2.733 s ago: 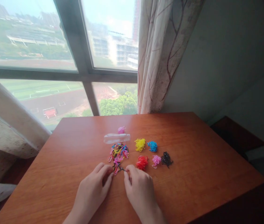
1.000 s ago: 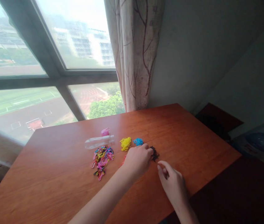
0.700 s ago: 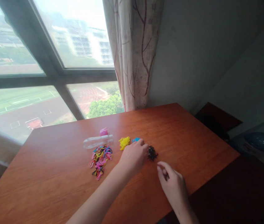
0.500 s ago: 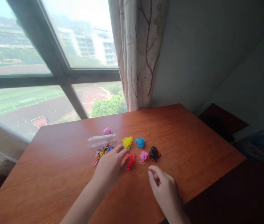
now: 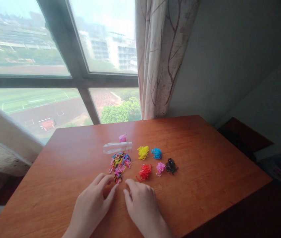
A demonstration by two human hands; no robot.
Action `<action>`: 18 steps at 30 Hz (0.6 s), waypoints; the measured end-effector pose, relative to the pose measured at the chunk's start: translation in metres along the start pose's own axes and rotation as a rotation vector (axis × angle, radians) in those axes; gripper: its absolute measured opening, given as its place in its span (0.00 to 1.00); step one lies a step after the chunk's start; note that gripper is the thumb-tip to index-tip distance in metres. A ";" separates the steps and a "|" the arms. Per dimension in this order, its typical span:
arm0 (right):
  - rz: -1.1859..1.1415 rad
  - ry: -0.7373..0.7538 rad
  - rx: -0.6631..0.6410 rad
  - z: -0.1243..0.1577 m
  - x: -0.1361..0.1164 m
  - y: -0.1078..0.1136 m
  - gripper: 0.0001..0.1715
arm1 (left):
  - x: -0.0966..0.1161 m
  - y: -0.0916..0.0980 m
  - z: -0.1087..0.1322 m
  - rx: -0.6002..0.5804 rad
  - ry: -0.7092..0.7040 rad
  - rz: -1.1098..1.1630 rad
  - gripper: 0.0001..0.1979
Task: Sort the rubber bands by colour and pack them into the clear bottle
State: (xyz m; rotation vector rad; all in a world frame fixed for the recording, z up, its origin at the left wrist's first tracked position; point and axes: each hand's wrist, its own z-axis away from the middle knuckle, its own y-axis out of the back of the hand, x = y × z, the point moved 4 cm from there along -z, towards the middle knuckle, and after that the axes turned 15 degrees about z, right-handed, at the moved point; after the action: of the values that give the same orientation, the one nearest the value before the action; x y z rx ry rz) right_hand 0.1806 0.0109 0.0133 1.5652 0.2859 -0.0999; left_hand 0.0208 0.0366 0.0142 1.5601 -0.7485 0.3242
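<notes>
Both hands are resting low on the wooden table (image 5: 205, 172), side by side and close together, just short of the near end of the mixed pile of small rubber bands (image 5: 119, 162). The left hand (image 5: 91, 206) is lying palm down with its fingers loosely spread, the fingertips (image 5: 108, 180) reaching almost to the nearest bands and holding nothing that shows. The right hand (image 5: 140, 205) is curling its fingers down against the wood with the thumb pointing toward the left hand; whether a band is pinched under them I cannot tell.

Judging by how things are lying, the sorting by colour looks to be well under way but not finished. Five small single-colour heaps are sitting apart to the right of the mixed pile: yellow bands (image 5: 143, 152) and blue bands (image 5: 156, 153) in the far row, red bands (image 5: 144, 172), pink bands (image 5: 160, 168) and black bands (image 5: 171, 166) in the near row. The mixed pile is looking bigger than any one heap (all the colours tangled together), so a good share is waiting to be separated. A clear plastic bottle (image 5: 117, 147) is lying on its side just beyond the mixed pile, with a pink cap (image 5: 123, 138) just behind it
</notes>
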 end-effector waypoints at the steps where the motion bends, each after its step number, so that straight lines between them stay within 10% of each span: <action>1: 0.011 -0.006 -0.010 -0.003 -0.003 0.000 0.06 | 0.000 -0.002 0.000 -0.012 0.016 -0.015 0.08; 18: 0.085 -0.063 -0.054 -0.023 -0.016 -0.012 0.07 | -0.013 -0.010 0.007 -0.089 0.091 0.044 0.12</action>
State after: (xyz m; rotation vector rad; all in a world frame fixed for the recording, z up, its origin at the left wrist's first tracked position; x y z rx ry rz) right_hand 0.1595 0.0314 0.0062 1.5154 0.1715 -0.0742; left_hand 0.0157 0.0329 -0.0021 1.4373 -0.7175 0.3871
